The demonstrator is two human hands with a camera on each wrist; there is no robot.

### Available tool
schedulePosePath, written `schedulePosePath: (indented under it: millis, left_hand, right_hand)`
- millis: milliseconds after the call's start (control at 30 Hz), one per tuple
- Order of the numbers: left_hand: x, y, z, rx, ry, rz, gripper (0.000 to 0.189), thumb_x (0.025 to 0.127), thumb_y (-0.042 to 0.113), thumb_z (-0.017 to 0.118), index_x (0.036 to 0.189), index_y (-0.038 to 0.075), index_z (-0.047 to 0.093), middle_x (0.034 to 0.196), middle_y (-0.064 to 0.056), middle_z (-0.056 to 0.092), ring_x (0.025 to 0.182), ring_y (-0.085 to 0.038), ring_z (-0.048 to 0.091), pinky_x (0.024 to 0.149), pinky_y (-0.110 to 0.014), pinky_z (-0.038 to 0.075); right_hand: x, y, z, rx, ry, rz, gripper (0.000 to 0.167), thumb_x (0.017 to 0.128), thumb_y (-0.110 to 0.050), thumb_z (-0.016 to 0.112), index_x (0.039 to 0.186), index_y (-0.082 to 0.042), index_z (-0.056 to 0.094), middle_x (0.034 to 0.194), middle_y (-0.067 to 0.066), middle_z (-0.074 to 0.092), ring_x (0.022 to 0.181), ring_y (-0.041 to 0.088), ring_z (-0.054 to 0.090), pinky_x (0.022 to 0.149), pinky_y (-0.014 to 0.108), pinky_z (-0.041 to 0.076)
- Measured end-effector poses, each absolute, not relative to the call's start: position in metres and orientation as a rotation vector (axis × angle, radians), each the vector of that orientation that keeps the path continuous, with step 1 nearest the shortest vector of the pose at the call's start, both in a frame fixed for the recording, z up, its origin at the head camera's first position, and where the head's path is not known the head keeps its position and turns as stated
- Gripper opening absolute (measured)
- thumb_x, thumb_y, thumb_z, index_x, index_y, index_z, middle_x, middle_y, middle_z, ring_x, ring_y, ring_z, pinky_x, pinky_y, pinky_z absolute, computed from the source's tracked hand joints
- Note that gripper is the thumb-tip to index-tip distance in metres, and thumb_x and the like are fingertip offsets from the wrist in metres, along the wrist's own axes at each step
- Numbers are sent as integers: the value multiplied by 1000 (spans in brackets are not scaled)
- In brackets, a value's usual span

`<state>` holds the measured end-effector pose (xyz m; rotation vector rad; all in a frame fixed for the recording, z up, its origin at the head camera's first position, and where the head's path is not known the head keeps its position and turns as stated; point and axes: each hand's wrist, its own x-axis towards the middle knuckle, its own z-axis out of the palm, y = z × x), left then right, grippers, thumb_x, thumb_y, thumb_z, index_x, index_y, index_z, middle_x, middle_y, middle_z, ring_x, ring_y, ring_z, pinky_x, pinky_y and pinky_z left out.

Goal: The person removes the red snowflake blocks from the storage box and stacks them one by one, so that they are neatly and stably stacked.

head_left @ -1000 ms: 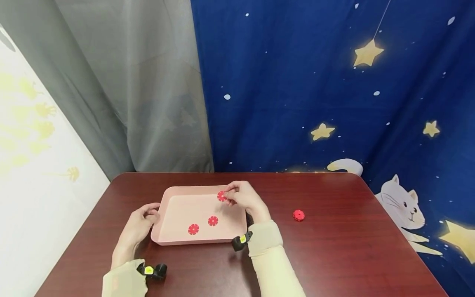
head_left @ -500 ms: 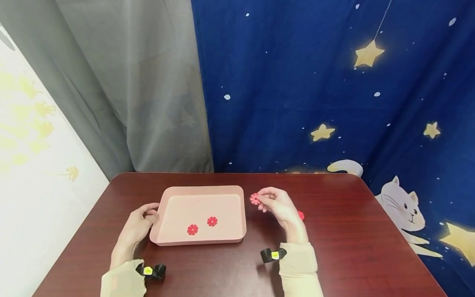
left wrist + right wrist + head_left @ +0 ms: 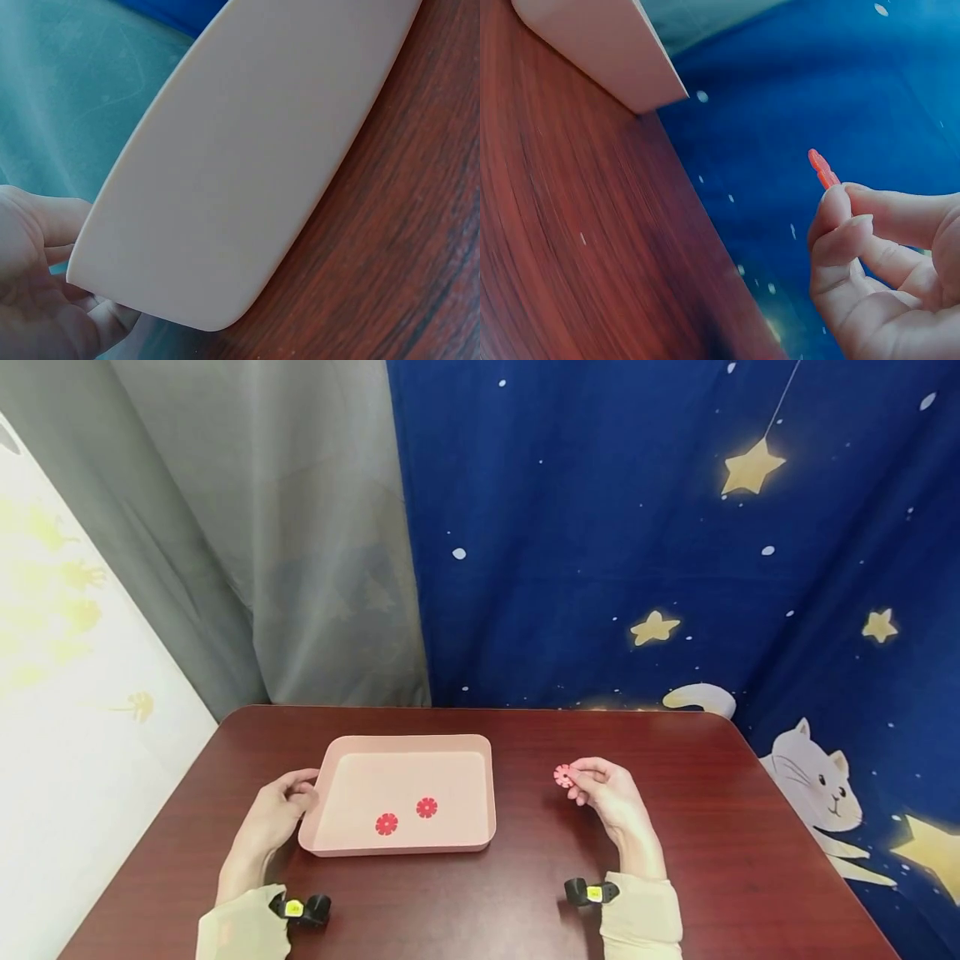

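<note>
A pink tray (image 3: 411, 743) stands on the table, with two red notched plastic discs, one a snowflake disc (image 3: 386, 824) at the front and another snowflake disc (image 3: 427, 807) beside it. My left hand (image 3: 276, 808) holds the tray's left end, its fingers at the rim. To the right of the tray, my right hand (image 3: 611, 793) pinches a third red snowflake disc (image 3: 563, 776) between thumb and fingertips, raised over the table. In the right wrist view that held disc (image 3: 821, 166) shows nearly edge-on.
The dark red wooden table (image 3: 465, 910) has its far edge close behind the tray. A grey curtain (image 3: 337, 568) and a blue starry curtain (image 3: 555, 568) hang beyond it. Each wrist carries a black camera on a strap.
My right hand has carried the pinched disc from over the tray's right side to the right, across the table. It now hides the small red stack seen earlier. My left hand stays at the tray.
</note>
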<state>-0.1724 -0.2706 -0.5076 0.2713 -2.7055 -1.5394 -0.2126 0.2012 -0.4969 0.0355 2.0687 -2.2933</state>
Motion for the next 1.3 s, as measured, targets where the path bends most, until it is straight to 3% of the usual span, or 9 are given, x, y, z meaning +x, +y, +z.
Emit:
schedulePosePath:
  millis: [433,967,1300]
  left_hand:
    - [-171,-272,-512,259,-2705,-1560,39,97,5,53,134,-5,50,104,-15,55,88,-18,53,72,-22,45]
    - [-172,-272,-509,273,-2703,-1549,39,96,4,52,135,-5,49,103,-15,55,86,-19,52,70,-23,44]
    - [-174,-272,-510,277,-2696,-1548,39,96,4,53,134,-5,50,103,-15,55,85,-18,53,70,-23,45]
  right_hand:
    - [-200,240,-514,398,2142,-2318,14,92,6,60,104,12,59,74,5,66,55,13,58,54,21,47]
    - [-204,242,-521,557,2361,-2064,19,92,2,60,107,13,60,67,2,63,52,10,54,48,19,39]
    - [-205,242,-520,577,2407,-2000,20,92,-1,61,108,12,61,68,2,62,52,9,54,48,21,40]
